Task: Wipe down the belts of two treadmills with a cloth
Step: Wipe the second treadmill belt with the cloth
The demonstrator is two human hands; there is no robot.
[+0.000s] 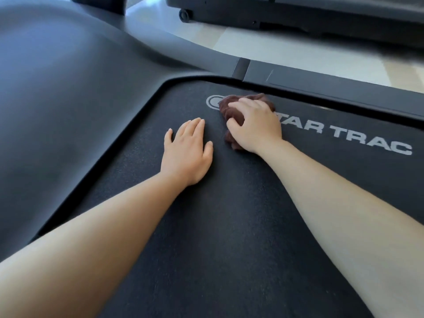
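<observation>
The fingers (pixel 238 104) of the right hand (pixel 257 127) are curled down over a bunched dark brown cloth (pixel 234 114), which is gripped and pressed against the belt (pixel 206 226). Most of the cloth is covered by the palm. It is seen bulging beyond the fingertips toward 11 and 12 o'clock, and a small fold shows below the thumb side at about 7 o'clock. The fingers (pixel 195 127) of the left hand (pixel 187 152) are held straight and close together, with the thumb spread to 9 o'clock. This hand is laid flat on the belt and nothing is held in it. It lies just beside the cloth, at 8 o'clock from it, and a narrow strip of belt is seen between the two.

The cloth is placed over the start of the white lettering (pixel 367 138) printed on the belt, so the first letter is hidden. The rest of the lettering runs off toward 4 o'clock. The belt is bordered at 1 o'clock by a dark side rail (pixel 321 81) and at 10 o'clock by a broad grey motor cover (pixel 68 88). Beyond the rail, pale floor (pixel 275 49) is seen, and on it, at 1 o'clock, the base of a second treadmill (pixel 298 14) with a small wheel (pixel 184 14).
</observation>
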